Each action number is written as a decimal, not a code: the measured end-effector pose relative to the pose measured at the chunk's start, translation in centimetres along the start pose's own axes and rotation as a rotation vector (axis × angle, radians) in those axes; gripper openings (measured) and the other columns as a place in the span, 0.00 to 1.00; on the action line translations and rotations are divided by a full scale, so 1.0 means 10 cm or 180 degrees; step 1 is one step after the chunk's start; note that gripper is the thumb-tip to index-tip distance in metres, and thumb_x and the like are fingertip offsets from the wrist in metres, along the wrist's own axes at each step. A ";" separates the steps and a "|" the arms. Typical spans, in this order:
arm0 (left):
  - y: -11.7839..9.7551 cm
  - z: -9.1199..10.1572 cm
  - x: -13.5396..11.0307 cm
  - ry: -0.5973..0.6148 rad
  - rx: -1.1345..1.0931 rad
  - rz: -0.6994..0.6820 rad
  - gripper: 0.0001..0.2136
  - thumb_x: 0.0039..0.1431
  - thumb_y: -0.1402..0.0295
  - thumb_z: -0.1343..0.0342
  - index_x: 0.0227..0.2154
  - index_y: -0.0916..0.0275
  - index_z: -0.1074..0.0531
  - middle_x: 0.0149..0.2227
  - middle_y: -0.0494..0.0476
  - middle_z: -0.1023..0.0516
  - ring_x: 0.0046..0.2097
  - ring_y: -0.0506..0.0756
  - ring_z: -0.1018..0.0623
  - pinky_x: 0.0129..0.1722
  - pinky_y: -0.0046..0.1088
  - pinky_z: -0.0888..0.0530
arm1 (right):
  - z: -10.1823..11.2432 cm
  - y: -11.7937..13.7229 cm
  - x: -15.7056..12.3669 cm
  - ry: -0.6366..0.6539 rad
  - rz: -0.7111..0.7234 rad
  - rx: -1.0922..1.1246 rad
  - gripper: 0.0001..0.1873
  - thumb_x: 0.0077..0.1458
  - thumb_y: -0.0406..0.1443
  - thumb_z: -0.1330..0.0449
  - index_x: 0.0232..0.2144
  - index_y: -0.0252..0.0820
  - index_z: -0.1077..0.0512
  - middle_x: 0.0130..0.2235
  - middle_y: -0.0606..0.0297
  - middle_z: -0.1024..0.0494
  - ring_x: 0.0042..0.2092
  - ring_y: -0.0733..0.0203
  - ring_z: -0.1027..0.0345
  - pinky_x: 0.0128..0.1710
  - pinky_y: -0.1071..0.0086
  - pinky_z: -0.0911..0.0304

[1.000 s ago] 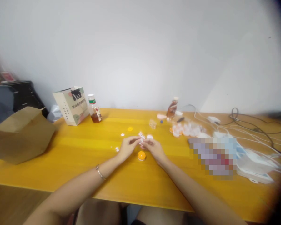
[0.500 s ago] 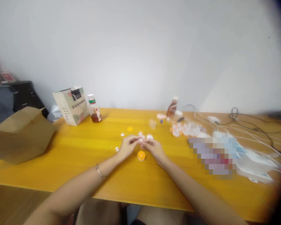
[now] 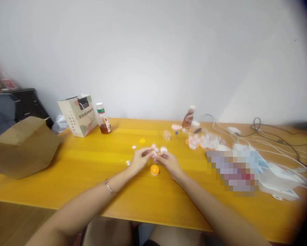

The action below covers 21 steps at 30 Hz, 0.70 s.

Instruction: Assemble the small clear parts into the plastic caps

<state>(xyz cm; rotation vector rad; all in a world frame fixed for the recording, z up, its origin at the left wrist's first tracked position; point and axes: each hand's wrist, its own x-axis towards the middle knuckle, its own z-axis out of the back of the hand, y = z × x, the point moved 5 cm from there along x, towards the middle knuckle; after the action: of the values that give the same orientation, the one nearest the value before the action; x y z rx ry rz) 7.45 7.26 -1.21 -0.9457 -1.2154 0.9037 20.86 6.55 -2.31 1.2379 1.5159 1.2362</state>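
Note:
My left hand [image 3: 140, 160] and my right hand [image 3: 170, 164] meet over the middle of the table, both closed in a pinch. Between their fingertips they hold a small white round piece [image 3: 154, 155], partly covered by the fingers. Just beyond the fingertips lie small white pieces with holes [image 3: 156, 149] and a white disc [image 3: 164, 149]. An orange round cap [image 3: 154, 170] with a pale rim sits between my wrists. Past my left hand is a flat yellow disc [image 3: 142, 140], with a small white piece [image 3: 134, 147] nearby. Small white bits [image 3: 128, 163] lie beside my left hand.
At the right are a heap of white and orange round parts [image 3: 201, 140], a brown drink bottle [image 3: 188, 118], cables [image 3: 278, 139] and a blurred-out flat item [image 3: 232, 172]. Leftward stand a paper bag [image 3: 79, 116], a part-filled bottle [image 3: 103, 119] and a brown paper bag [image 3: 22, 148].

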 end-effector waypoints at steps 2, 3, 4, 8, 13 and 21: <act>0.00 0.00 0.00 -0.0015 -0.0040 0.0070 0.14 0.47 0.66 0.43 0.38 0.66 0.28 0.34 0.59 0.23 0.35 0.53 0.25 0.40 0.30 0.30 | 0.01 0.00 0.00 0.0008 -0.0020 0.0000 0.12 0.34 0.39 0.34 0.21 0.38 0.31 0.24 0.68 0.25 0.28 0.68 0.32 0.37 0.70 0.36; 0.00 0.00 0.00 -0.0026 -0.0073 0.0086 0.14 0.46 0.66 0.43 0.37 0.66 0.28 0.34 0.59 0.23 0.35 0.53 0.25 0.40 0.30 0.30 | 0.01 -0.01 0.00 0.0028 -0.0028 0.0000 0.12 0.34 0.39 0.34 0.21 0.38 0.31 0.24 0.68 0.25 0.28 0.68 0.32 0.37 0.70 0.36; 0.00 0.01 0.00 -0.0045 -0.0107 0.0090 0.13 0.46 0.65 0.43 0.35 0.66 0.27 0.34 0.59 0.23 0.35 0.53 0.25 0.40 0.30 0.30 | 0.00 -0.01 0.00 0.0056 -0.0033 0.0001 0.12 0.34 0.40 0.34 0.22 0.39 0.30 0.25 0.68 0.25 0.29 0.68 0.31 0.38 0.69 0.36; 0.00 0.03 0.01 -0.0103 -0.0200 0.0119 0.11 0.45 0.64 0.43 0.31 0.66 0.27 0.34 0.59 0.23 0.36 0.53 0.25 0.41 0.30 0.30 | 0.00 -0.01 0.01 0.0129 -0.0047 0.0003 0.13 0.36 0.42 0.35 0.24 0.39 0.29 0.27 0.66 0.25 0.32 0.65 0.30 0.39 0.68 0.35; 0.01 0.04 0.01 -0.0094 -0.0249 0.0215 0.12 0.44 0.65 0.42 0.31 0.67 0.27 0.33 0.59 0.23 0.36 0.53 0.25 0.41 0.30 0.30 | 0.01 0.00 0.01 0.0105 -0.0087 -0.0004 0.13 0.35 0.42 0.35 0.24 0.39 0.28 0.26 0.65 0.25 0.31 0.65 0.30 0.39 0.67 0.35; 0.04 0.02 0.02 -0.0018 -0.0186 0.0350 0.11 0.43 0.65 0.41 0.29 0.68 0.27 0.31 0.59 0.23 0.34 0.53 0.25 0.39 0.29 0.30 | 0.02 -0.02 0.00 -0.0051 -0.0069 -0.0128 0.14 0.33 0.42 0.35 0.22 0.38 0.28 0.23 0.66 0.26 0.28 0.66 0.32 0.37 0.67 0.37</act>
<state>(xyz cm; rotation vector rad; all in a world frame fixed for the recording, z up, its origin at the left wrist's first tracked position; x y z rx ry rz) 7.31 7.64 -1.46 -1.0659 -1.2095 0.9624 21.05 6.62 -2.54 1.1997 1.4823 1.2339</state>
